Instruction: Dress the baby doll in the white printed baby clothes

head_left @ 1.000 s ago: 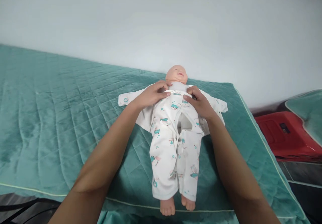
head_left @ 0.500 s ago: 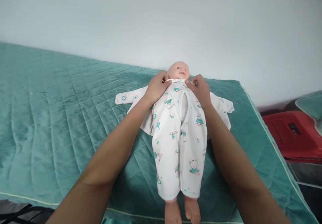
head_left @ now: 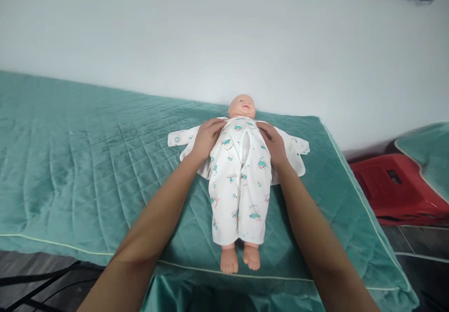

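A baby doll (head_left: pixel 242 106) lies on its back with its head toward the wall. White printed baby pants (head_left: pixel 256 199) cover its legs and reach up to its chest, with a slit at the front; bare feet stick out below. Beneath the doll a matching white baby shirt (head_left: pixel 296 155) is spread out, its sleeves pointing to both sides. My left hand (head_left: pixel 207 139) rests on the left side of the chest at the pants' upper edge, fingers stretched out. On the opposite side, my right hand (head_left: pixel 272 142) lies against the pants and shirt, fingers extended and the thumb partly hidden.
A green quilted cover (head_left: pixel 105 171) with pale piping lies under the doll. The white wall (head_left: pixel 175 36) rises behind it. To the right stands a red plastic chair or stool (head_left: pixel 396 185) beside another green cover (head_left: pixel 428 153). Black metal bars (head_left: pixel 42 279) show at lower left.
Both hands have let go of the pants' top edge at the neck and moved down to the sides of the chest. The view has shifted, showing the doll smaller and its feet fully.
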A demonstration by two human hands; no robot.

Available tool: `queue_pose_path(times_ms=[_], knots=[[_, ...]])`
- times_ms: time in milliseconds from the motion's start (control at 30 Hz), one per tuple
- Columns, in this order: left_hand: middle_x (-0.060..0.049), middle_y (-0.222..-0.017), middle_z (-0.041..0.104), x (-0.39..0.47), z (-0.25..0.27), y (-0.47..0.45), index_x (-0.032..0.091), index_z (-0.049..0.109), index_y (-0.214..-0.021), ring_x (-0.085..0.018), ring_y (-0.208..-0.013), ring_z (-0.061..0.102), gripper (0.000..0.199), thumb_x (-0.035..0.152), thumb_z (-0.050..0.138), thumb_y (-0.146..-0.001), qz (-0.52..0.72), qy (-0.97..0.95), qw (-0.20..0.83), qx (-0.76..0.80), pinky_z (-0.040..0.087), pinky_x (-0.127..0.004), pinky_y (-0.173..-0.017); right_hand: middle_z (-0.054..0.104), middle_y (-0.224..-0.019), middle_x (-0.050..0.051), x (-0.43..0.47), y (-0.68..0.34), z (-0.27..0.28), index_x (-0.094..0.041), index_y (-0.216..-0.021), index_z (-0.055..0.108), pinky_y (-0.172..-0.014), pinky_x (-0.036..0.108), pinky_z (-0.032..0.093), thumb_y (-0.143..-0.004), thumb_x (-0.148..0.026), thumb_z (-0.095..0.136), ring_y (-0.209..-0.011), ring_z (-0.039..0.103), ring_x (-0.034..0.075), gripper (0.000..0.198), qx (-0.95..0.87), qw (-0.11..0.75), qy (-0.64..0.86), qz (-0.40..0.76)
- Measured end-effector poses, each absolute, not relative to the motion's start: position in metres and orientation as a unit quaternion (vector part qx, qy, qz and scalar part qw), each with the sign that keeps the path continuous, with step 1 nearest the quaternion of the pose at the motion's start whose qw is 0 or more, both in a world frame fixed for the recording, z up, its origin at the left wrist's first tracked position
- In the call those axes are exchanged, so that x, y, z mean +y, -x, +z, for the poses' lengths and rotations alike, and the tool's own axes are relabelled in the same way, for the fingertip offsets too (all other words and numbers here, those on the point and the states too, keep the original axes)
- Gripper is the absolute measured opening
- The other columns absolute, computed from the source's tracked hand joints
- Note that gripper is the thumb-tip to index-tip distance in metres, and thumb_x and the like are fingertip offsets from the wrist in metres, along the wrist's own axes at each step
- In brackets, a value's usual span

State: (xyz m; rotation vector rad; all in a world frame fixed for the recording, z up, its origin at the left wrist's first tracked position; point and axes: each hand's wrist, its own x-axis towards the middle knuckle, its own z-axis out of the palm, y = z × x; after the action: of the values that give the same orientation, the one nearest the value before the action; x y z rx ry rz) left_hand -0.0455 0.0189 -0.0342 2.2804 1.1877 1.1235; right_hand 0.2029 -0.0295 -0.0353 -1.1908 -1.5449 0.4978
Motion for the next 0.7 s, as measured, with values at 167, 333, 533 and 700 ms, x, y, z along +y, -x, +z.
queue_pose_path(times_ms=[167,333,533,700], knots=[[-0.012,-0.128,0.06,-0.011,-0.04,0.058,0.02,0.069,-0.117,-0.029,-0.122,0.044,0.032,0.019,0.044,-0.097,0.349,-0.79,0.005,0.504,0.042,-0.045,-0.106,0.074,-0.103,0.009,-0.052,-0.207,-0.045,-0.019,-0.098,0.073,-0.095,0.04,0.05,-0.086,-0.026,0.05,-0.099,0.067,0.022,0.027,-0.547,0.552,0.613,0.141],[-0.015,-0.11,0.063,-0.017,-0.031,0.054,0.015,0.064,-0.111,-0.029,-0.106,0.052,0.03,0.013,0.039,-0.094,0.222,-0.831,0.023,0.51,0.046,-0.043,-0.097,0.076,-0.091,0.008,-0.061,-0.212,-0.04,-0.016,-0.096,0.074,-0.082,0.038,0.051,-0.082,-0.026,0.051,-0.086,0.067,0.024,0.029,-0.583,0.401,0.683,0.18],[-0.013,-0.101,0.069,-0.017,-0.027,0.054,0.016,0.057,-0.117,-0.028,-0.097,0.063,0.032,0.014,0.045,-0.087,0.214,-0.785,0.192,0.548,0.049,-0.04,-0.089,0.077,-0.109,0.007,-0.066,-0.207,-0.02,-0.018,-0.111,0.076,-0.093,0.042,0.051,-0.08,-0.03,0.06,-0.1,0.068,0.028,0.036,-0.584,0.387,0.633,0.33],[-0.011,-0.106,0.074,-0.023,-0.024,0.059,0.017,0.067,-0.1,-0.031,-0.115,0.062,0.026,0.018,0.052,-0.079,0.343,-0.717,0.384,0.469,0.046,-0.042,-0.104,0.077,-0.11,0.007,-0.075,-0.194,-0.003,-0.021,-0.105,0.077,-0.101,0.046,0.051,-0.074,-0.035,0.074,-0.109,0.068,0.032,0.035,-0.525,0.414,0.617,0.415]])
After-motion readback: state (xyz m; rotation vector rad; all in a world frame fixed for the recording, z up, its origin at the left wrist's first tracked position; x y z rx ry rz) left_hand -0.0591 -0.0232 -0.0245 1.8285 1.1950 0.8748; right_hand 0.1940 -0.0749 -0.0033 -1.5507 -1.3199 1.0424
